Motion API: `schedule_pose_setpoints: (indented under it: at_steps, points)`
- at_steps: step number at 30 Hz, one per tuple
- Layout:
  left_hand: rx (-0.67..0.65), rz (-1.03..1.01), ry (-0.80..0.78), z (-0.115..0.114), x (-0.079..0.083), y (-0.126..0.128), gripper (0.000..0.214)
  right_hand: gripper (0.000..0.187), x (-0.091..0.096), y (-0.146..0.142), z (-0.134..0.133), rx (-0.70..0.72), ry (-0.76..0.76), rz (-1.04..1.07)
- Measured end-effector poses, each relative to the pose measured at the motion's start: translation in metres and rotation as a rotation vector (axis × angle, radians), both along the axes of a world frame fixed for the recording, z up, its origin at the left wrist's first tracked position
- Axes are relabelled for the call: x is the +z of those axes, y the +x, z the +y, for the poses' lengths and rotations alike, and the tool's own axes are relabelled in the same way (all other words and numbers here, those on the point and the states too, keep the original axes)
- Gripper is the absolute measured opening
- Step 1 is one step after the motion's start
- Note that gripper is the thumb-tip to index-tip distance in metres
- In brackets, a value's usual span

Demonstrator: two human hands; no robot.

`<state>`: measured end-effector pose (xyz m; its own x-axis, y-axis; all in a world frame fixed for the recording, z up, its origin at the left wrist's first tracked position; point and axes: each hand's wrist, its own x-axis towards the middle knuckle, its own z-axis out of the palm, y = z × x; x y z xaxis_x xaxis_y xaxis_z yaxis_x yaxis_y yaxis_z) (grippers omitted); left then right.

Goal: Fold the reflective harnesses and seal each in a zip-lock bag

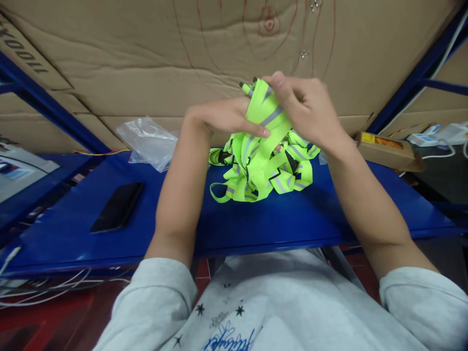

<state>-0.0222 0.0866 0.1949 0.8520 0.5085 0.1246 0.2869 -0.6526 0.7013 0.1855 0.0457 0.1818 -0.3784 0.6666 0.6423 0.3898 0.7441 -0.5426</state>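
Note:
A neon yellow-green reflective strap with grey stripes is bunched between my two hands, above the shelf. My left hand is closed on its lower left part, thumb lying across the front. At the upper right, my right hand grips the strap's edge, with its thumb raised at the top. Black tips stick out at the strap's upper left. Below hangs and lies a tangled heap of the same reflective straps, with loops and dark buckle-like pieces. Some fingers are hidden behind the material.
A black phone lies on the blue shelf at the left. Behind it is a clear plastic bag. A small cardboard box sits at the right. A large cardboard sheet stands at the back, between blue posts.

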Motion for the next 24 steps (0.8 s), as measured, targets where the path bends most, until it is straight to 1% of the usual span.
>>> schedule_pose_setpoints:
  at_steps: [2,3,4,5,7,8,10,12,14,16,18,19,21,24]
  points:
    - [-0.003,-0.043,0.063,0.0,0.001,0.002,0.034,0.035,-0.002,0.0,-0.002,0.004,0.124,-0.118]
    - [-0.01,-0.065,0.073,-0.001,0.001,0.003,0.034,0.041,-0.003,0.0,-0.002,-0.009,0.176,-0.129]
    - [-0.017,-0.096,0.052,-0.003,0.0,0.005,0.033,0.047,-0.004,0.001,0.0,-0.017,0.181,-0.113]
    - [-0.021,-0.137,0.0,-0.004,-0.001,0.007,0.032,0.05,-0.005,0.001,0.001,-0.022,0.166,-0.078]
    - [-0.017,-0.237,-0.158,-0.008,-0.006,0.011,0.03,0.045,-0.003,0.003,0.003,-0.033,0.161,-0.003]
    - [-0.016,-0.274,-0.239,-0.009,-0.009,0.013,0.032,0.041,-0.001,0.004,0.003,-0.043,0.191,0.023]
    - [-0.024,-0.26,-0.358,-0.01,-0.014,0.015,0.038,0.032,0.004,0.008,0.0,-0.066,0.269,0.04]
    - [-0.055,-0.182,-0.404,-0.009,-0.017,0.016,0.046,0.025,0.008,0.01,-0.002,-0.066,0.281,0.059]
    - [-0.103,-0.123,-0.388,-0.008,-0.016,0.016,0.05,0.023,0.008,0.01,-0.002,-0.034,0.177,0.131]
    - [-0.146,-0.089,-0.342,-0.007,-0.013,0.016,0.049,0.028,0.006,0.008,0.001,0.02,0.007,0.252]
    - [-0.153,-0.052,-0.306,-0.007,-0.011,0.015,0.051,0.031,0.003,0.006,0.005,0.102,-0.151,0.332]
    - [-0.15,-0.034,-0.297,-0.007,-0.01,0.015,0.053,0.03,0.002,0.006,0.006,0.141,-0.208,0.34]
    - [-0.139,-0.004,-0.283,-0.007,-0.009,0.015,0.055,0.028,0.002,0.007,0.009,0.161,-0.262,0.347]
    - [-0.139,-0.017,-0.239,-0.007,-0.008,0.013,0.047,0.031,0.006,0.013,0.011,0.155,-0.354,0.356]
